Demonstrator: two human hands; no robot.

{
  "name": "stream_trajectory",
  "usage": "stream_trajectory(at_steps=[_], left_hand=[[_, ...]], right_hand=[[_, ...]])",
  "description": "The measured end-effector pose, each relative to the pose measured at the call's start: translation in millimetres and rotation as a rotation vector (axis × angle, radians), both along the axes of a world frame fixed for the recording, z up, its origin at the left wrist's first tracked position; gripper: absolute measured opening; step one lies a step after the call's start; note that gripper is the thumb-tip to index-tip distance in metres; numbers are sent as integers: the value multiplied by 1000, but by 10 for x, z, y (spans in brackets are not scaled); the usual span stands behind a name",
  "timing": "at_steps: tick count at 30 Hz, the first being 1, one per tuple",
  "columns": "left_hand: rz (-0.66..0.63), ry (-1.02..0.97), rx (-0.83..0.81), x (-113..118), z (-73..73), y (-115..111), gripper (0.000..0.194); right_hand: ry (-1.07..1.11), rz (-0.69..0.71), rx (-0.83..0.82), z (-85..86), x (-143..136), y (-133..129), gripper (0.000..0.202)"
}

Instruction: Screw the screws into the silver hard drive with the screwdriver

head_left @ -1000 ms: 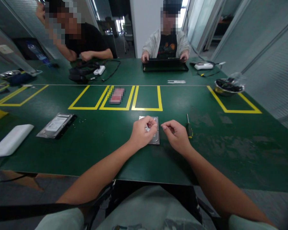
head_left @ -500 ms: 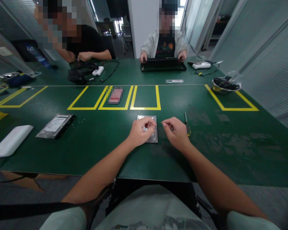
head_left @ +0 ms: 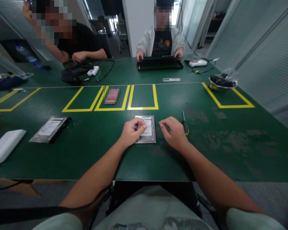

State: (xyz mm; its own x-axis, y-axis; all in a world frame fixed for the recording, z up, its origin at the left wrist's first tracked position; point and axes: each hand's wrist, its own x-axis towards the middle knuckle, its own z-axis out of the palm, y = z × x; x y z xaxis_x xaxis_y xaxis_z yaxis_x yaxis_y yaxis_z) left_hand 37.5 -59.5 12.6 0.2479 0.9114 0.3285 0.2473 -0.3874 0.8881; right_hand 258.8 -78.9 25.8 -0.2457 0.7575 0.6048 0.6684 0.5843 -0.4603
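Observation:
A silver hard drive (head_left: pixel 148 129) with a white label lies flat on the green table in front of me. Over its left side is my left hand (head_left: pixel 132 131), thumb and fingers curled into a pinch, hiding part of the drive. Whatever those fingertips may hold is too small to make out. Just right of the drive, apart from it, my right hand (head_left: pixel 174 131) is closed with thumb and forefinger near each other; I cannot make out anything between them. A screwdriver (head_left: pixel 185 125) with a dark and yellow handle lies beside the right hand.
Another hard drive (head_left: pixel 49 129) and a white box-shaped device (head_left: pixel 8 145) lie at left. Yellow tape outlines (head_left: pixel 156 95) mark the table, one around a pink object (head_left: pixel 112 96). A metal bowl (head_left: pixel 222 88) stands far right. Two people sit opposite, one holding a black tray-like object (head_left: pixel 160 65).
My left hand has shifted left across the hard drive, uncovering more of its label. My right hand stays almost in place. The camera view has turned slightly.

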Motion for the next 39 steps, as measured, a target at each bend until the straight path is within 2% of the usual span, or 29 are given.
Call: stream_trajectory(at_steps=[5,16,22,29,34,39], left_hand=[[-7,26,34,-41,-21,9,10],[-17,182,123,-39,108,-34,14],[-179,346,278,-36,235,-47,14],[-342,585,367,31,237,-93,18],[-400,666,378,84,272,-150,21],[-385,726,396,135,269,-212,22]], right_hand=[[-21,3,-3,7,2,-3,14],[-34,-1,-10,8,20,5,15],[-52,1,-4,6,26,11,16],[-49,9,6,17,37,2,16],[-52,5,3,33,33,-10,16],[-66,0,-2,32,34,-10,16]])
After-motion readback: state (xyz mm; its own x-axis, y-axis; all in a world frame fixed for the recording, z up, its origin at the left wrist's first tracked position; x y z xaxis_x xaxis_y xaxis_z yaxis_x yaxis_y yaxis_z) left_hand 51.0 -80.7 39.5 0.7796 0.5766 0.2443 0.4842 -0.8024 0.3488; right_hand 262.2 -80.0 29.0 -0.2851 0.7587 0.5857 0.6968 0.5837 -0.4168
